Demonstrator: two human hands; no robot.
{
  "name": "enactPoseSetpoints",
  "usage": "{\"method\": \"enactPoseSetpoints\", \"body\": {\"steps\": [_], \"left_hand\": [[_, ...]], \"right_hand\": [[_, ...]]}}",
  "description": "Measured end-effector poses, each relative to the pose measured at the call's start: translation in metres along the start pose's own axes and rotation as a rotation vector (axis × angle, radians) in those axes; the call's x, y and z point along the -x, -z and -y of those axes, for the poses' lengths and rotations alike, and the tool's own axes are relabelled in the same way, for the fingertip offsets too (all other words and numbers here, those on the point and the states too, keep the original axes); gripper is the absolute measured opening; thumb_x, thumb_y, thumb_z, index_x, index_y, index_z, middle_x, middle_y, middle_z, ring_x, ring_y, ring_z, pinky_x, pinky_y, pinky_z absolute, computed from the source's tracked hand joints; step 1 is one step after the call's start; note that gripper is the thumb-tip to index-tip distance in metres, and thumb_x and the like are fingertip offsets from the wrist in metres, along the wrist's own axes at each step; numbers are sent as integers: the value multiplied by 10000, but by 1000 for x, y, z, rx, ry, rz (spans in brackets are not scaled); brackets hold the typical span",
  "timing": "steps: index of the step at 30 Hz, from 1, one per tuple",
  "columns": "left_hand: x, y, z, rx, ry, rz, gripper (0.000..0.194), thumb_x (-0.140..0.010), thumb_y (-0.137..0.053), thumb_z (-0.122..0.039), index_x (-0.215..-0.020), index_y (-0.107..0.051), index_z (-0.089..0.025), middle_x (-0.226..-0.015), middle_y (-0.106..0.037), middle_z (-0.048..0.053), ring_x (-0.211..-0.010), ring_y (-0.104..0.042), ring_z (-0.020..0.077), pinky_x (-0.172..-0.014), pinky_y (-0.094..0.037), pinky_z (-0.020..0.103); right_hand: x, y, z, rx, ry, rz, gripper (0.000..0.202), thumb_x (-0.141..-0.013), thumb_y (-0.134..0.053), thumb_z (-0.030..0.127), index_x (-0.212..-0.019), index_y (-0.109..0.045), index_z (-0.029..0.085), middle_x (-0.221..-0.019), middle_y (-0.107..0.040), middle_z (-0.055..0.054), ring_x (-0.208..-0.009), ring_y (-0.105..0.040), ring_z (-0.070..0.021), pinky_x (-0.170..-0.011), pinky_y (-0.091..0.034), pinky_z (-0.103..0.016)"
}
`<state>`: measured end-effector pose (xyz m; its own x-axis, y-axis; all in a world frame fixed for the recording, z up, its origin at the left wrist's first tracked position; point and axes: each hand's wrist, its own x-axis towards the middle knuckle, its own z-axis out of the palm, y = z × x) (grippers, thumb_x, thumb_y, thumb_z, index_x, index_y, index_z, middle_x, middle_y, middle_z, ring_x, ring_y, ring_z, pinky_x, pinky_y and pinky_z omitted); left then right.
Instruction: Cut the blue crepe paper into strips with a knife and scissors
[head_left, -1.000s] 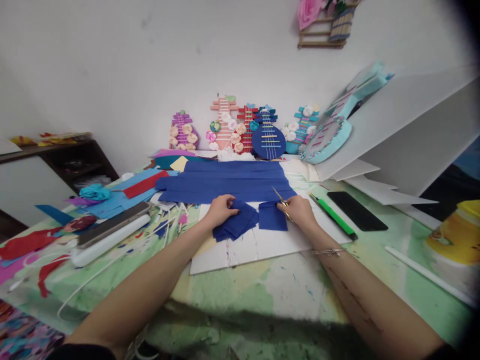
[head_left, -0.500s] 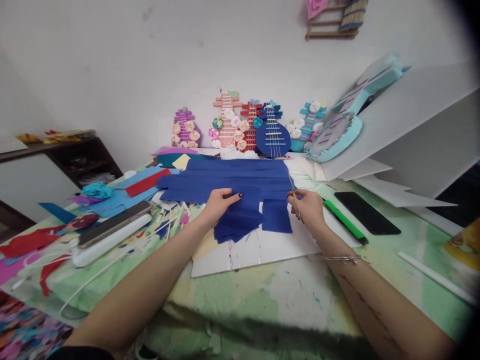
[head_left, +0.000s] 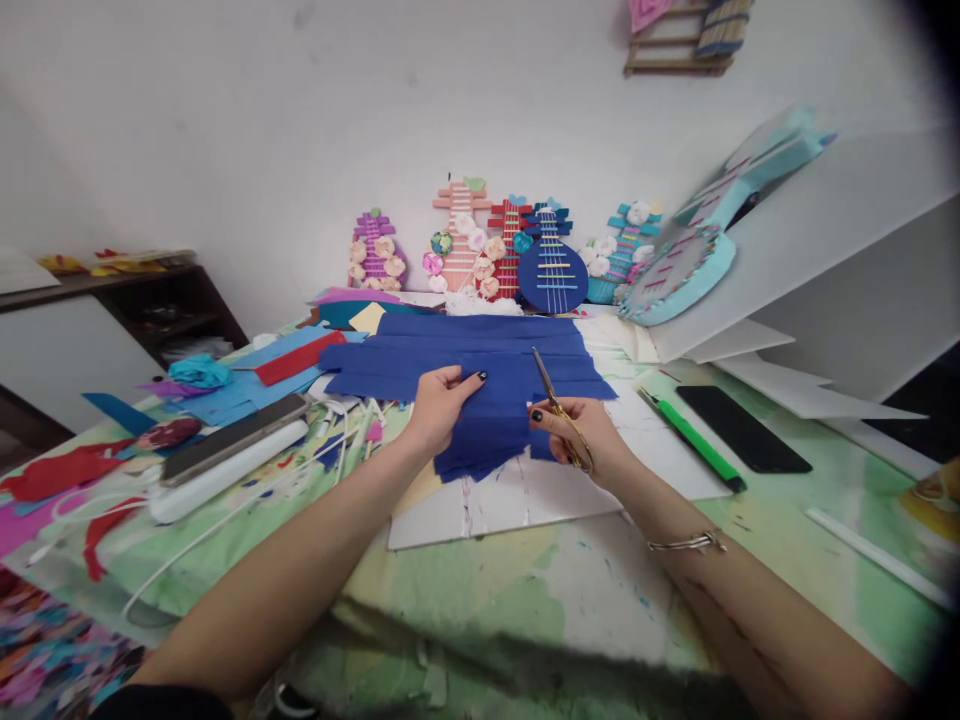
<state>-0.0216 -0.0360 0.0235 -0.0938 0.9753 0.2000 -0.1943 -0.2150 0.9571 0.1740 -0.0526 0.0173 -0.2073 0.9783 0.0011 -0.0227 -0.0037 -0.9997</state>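
Blue paper (head_left: pixel 484 435) is pinched between the thumb and fingers of my left hand (head_left: pixel 441 408). My right hand (head_left: pixel 581 440) grips gold-handled scissors (head_left: pixel 553 392), whose blades point up and to the left, over the blue paper. A wide blue sheet with folds (head_left: pixel 420 350) lies behind both hands. Part of a smaller blue piece shows under my right hand. Beneath the paper is a white board (head_left: pixel 427 525) with some marks on it.
Decorated lute shapes (head_left: pixel 553 272) lean on the back wall. A green cutter (head_left: pixel 701 440) and a black phone (head_left: pixel 742 428) lie at the right. On the left are another phone (head_left: pixel 232 440), a white cable and coloured scraps (head_left: pixel 300 358). White boards (head_left: pixel 817 270) stand at the right.
My right hand has moved left with the scissors, from the right side of the small blue piece to over it. My left hand still holds the paper. The view has shifted slightly.
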Motion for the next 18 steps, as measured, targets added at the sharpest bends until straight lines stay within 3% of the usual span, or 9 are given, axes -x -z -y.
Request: {"method": "enactPoseSetpoints", "body": {"steps": [4, 11, 18], "left_hand": [[1, -3, 1, 40, 14, -7, 298, -607, -821, -344, -761, -674, -136, -602, -643, 12, -559, -605, 145, -517, -469, 228], [2, -3, -1, 70, 67, 5, 322, -584, -813, -339, -778, -673, -123, -616, -654, 20, -499, -581, 129, -484, -470, 233], [3, -4, -3, 80, 69, 19, 344, -569, -820, -346, -783, -671, -121, -632, -662, 26, -548, -610, 151, -546, -500, 269]], "right_hand": [[4, -4, 2, -56, -1, 25, 316, -530, -829, 324, -704, -636, 144, -372, -478, 73, -279, -387, -53, -291, -226, -176], [4, -2, 4, -115, -4, 40, 259, -552, -800, 280, -667, -606, 153, -376, -465, 84, -290, -375, -44, -290, -239, -167], [4, -1, 4, -110, -22, 73, 234, -544, -797, 247, -668, -627, 145, -407, -485, 73, -296, -375, -42, -296, -238, -173]]}}
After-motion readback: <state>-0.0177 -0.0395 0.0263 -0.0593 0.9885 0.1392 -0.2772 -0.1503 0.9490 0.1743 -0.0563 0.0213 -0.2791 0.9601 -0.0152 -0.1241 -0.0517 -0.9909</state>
